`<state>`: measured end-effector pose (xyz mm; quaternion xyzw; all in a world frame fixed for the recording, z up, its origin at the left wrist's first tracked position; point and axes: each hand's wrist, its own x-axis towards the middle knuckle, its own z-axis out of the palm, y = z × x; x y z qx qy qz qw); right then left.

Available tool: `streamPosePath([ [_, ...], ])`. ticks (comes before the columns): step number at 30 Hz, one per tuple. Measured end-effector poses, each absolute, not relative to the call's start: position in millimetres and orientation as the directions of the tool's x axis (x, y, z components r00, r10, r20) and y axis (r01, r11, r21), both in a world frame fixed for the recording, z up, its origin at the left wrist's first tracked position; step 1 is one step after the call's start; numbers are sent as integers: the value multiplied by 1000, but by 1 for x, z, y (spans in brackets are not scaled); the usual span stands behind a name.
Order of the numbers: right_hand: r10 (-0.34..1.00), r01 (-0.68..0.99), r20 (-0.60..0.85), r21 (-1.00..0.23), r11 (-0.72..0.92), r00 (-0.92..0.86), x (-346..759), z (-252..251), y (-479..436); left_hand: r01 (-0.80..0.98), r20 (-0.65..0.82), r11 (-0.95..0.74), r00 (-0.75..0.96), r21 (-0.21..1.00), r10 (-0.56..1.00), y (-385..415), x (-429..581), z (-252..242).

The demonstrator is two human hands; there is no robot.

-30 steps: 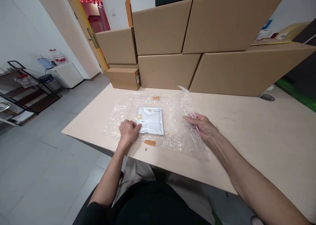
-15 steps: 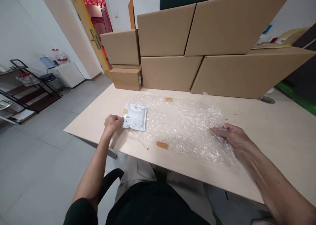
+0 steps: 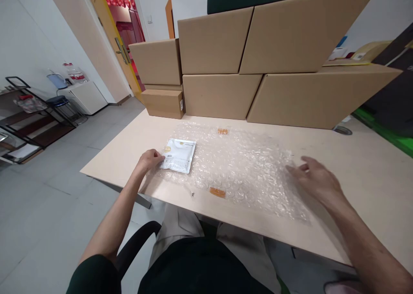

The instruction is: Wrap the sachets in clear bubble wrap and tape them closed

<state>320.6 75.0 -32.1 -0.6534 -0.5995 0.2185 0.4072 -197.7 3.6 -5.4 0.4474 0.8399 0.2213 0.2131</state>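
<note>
Bubble wrap [image 3: 245, 169] lies spread flat on the surface [image 3: 355, 173], with two bits of orange tape [image 3: 217, 192] stuck at its near and far edges. White pouch [image 3: 178, 154] sits at the wrap's left end, half over its edge, label side up. Left hand [image 3: 149, 160] has its fingers pinched on the pouch's near left corner. Right hand [image 3: 314, 180] hovers at the wrap's right end, fingers spread and loose, holding nothing; motion blur, so contact with the wrap can't be told. Cardboard boxes [image 3: 226, 66] stacked behind along the back of the surface.

Step in hand, as a judgement: laying out, sheet flattened and pouch being placed at one end. Next move likely calls for squaring the pouch to the wrap's edge, then folding or rolling the wrap over it while the right hand keeps the sheet flat.
</note>
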Motion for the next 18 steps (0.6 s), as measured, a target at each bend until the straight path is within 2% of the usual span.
streamPosePath([
  [2,893,759,418,-633,155,166,300,-11,69,641,-142,508,-533,575,834,5,-201,-6],
  [4,871,700,490,-635,327,39,261,7,60,617,-141,518,-554,593,821,6,-203,-7],
  [6,876,528,448,-707,470,-179,209,16,53,594,-157,517,-551,616,820,8,-203,-7],
  [8,819,394,345,-747,535,-458,151,15,50,574,-177,503,-529,646,830,9,-202,-7],
  [11,689,356,245,-712,606,-682,74,2,51,543,-182,471,-500,695,847,10,-198,-4],
  [13,652,392,178,-674,627,-737,42,-6,52,524,-171,449,-495,724,852,9,-196,1],
  [15,677,446,135,-657,608,-723,27,-10,52,509,-153,421,-485,751,861,7,-193,9],
  [18,707,413,151,-720,557,-691,30,-10,49,436,-121,314,-415,844,902,3,-182,29],
])
